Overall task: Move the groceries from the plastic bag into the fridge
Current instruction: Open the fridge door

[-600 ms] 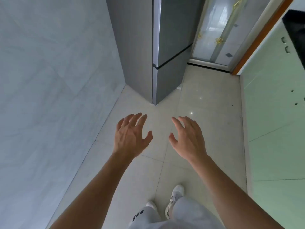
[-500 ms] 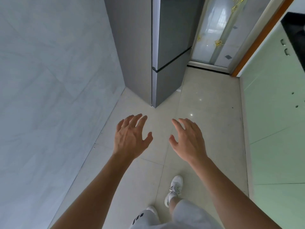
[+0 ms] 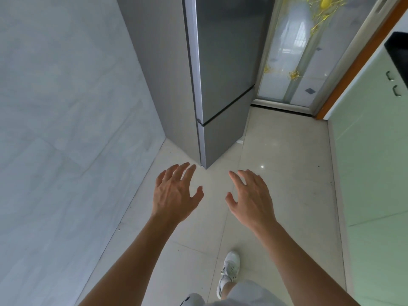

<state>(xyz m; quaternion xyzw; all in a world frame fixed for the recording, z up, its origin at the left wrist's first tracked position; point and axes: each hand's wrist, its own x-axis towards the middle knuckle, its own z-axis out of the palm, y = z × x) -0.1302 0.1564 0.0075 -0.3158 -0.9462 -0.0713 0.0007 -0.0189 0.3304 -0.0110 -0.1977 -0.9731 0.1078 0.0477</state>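
Groceries and their plastic bag are nowhere to be seen from where the person stands, so I cannot say where they are; they may be off to one side or behind. What does show is the fridge (image 3: 223, 69), a tall grey two-door unit standing in the corner against the pale tiled wall (image 3: 66, 107), with both its upper and lower doors closed. Beside it on the far side is a frosted glass door (image 3: 293, 62) with a gold pattern, and pale green cabinets (image 3: 373, 151) run along the other side of the room.

The person faces the fridge with both arms held out over the floor (image 3: 284, 173). The left hand (image 3: 175, 195) is spread wide, palm down, fingers fanned and holding nothing. The right hand (image 3: 251, 197) is likewise wide and empty, thumb out toward the other hand. Neither touches the fridge; they hang in the air short of its lower corner. One white shoe (image 3: 229, 270) is planted forward on the tiles.

As I judge it, the task has barely begun: no door is opened, no item is in hand, nothing is visibly stowed. Opening the fridge, fetching the bag and moving every item all seem left to do.
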